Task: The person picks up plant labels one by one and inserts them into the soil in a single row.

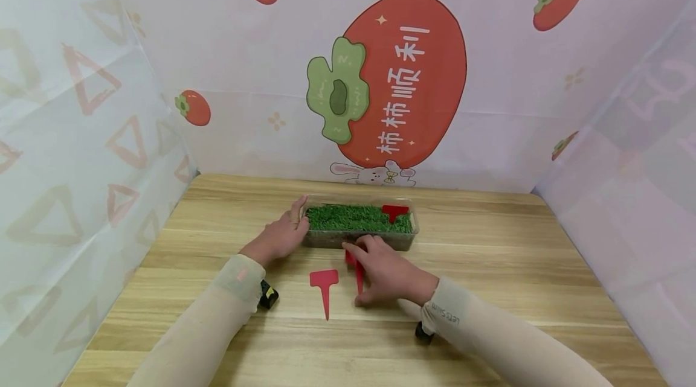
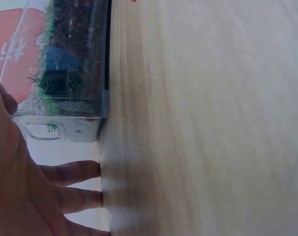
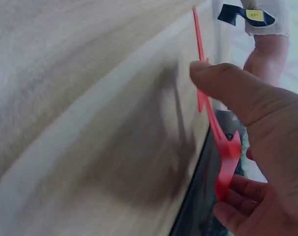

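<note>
A clear plastic box (image 1: 328, 241) filled with green grass (image 1: 348, 216) stands near the back of the table. My left hand (image 1: 278, 238) is at its left end; in the left wrist view the thumb is by the box's upper edge, while straight, spread fingers (image 2: 75, 172) reach down to the tabletop. In front of the box, my right hand (image 1: 393, 272) holds a red T-shaped plant label (image 3: 228, 152) between thumb and fingers, its broad head towards the box. Another red plant label (image 1: 324, 280) lies on the table between the hands. A third label (image 1: 395, 212) stands in the grass at the right end.
The wood-grain table (image 1: 484, 254) is enclosed by printed cloth walls (image 1: 505, 85) at the back and both sides. Black wrist devices sit under both cuffs, one near the left sleeve (image 1: 217, 308).
</note>
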The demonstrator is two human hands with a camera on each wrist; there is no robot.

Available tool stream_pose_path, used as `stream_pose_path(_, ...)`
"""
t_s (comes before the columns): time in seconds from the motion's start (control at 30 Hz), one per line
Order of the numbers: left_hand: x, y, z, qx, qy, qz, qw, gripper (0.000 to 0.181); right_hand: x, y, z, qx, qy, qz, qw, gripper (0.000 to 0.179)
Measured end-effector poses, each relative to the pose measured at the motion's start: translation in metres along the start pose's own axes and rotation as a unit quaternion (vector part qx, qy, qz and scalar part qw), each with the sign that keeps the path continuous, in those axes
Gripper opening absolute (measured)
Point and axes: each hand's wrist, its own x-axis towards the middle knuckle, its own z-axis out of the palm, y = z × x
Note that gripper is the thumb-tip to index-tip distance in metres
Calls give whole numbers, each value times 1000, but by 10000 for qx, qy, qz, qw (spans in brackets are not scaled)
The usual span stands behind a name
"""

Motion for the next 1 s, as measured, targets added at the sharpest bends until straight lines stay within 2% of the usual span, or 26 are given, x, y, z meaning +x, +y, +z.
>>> stream_pose_path(0.17, -1, 0, 0, 48, -10, 3, 10000, 63, -3, 1, -8, -143, 154, -101, 9997, 110)
stream_pose_path(0.37, -2, 3, -1, 33, -52, -23, 10000, 62, -4, 5, -13, 374, 234, -10, 9990, 109)
stream_pose_path(0.6, -2, 3, -1, 108, -72, -58, 9999, 63, -3, 7, -18, 572, 202, 11, 9982, 108)
stream_pose_path(0.83, -2, 2, -2, 110, -70, -24, 9999, 63, -3, 8, -22, 81, 342, -116, 9993, 108)
stream_pose_path(1.0, -1, 3, -3, 124, -103, 11, 9999, 63, -3, 9, -22, 70, 480, -155, 9987, 113)
